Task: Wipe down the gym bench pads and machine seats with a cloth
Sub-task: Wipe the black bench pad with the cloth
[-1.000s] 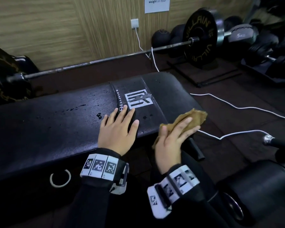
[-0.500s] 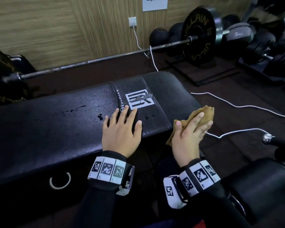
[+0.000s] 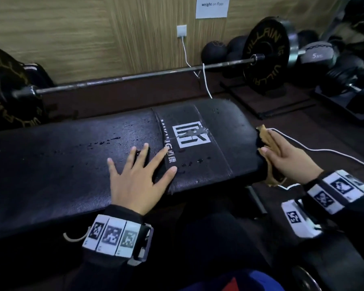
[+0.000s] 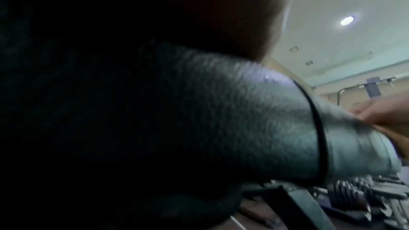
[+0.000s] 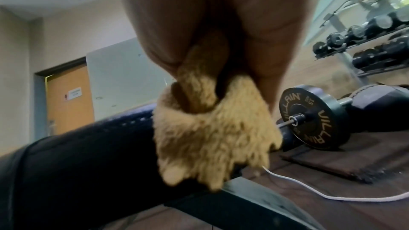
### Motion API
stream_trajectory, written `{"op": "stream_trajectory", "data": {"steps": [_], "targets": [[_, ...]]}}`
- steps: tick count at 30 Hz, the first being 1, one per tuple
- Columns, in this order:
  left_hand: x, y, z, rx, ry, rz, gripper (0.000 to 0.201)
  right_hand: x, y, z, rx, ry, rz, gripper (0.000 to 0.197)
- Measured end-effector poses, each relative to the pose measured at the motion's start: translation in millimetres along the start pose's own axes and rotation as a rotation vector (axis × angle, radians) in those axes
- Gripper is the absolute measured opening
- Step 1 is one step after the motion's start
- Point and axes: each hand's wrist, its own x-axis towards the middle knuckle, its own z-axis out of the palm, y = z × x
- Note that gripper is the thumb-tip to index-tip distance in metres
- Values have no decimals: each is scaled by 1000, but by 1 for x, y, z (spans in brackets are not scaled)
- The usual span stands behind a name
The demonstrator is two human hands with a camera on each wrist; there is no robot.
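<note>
The black bench pad (image 3: 61, 164) runs across the head view, with a white logo and water drops (image 3: 105, 142) on it. My left hand (image 3: 139, 164) lies flat on the pad with its fingers spread, holding nothing. My right hand (image 3: 286, 156) holds the tan cloth (image 3: 266, 134) against the pad's right end. In the right wrist view the cloth (image 5: 212, 137) is bunched in the hand and touches the pad's edge (image 5: 88, 160). The left wrist view is mostly dark, showing the pad's surface (image 4: 243, 120).
A barbell (image 3: 135, 77) with a black plate (image 3: 265, 55) lies behind the bench along the wooden wall. A white cable (image 3: 315, 151) trails over the floor at the right. Dumbbells (image 3: 345, 76) stand at the far right. Another black pad (image 3: 334, 265) is at lower right.
My right hand has carried the cloth from the pad's front corner round to its right end. My left hand has spread its fingers wider on the pad.
</note>
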Motion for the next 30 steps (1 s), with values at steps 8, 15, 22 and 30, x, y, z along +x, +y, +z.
{"op": "stream_trajectory", "data": {"steps": [8, 15, 22, 30], "targets": [[-1, 4, 8, 18, 92, -9, 58, 69, -3, -32, 62, -460, -56, 41], [-2, 8, 3, 30, 93, -24, 58, 169, -50, -21, -159, -458, -79, 39], [-3, 12, -2, 22, 89, -56, 56, 201, -75, -8, -296, -372, -146, 55], [-1, 13, -4, -1, 72, -58, 55, 188, -56, -19, -409, -489, -152, 71]]}}
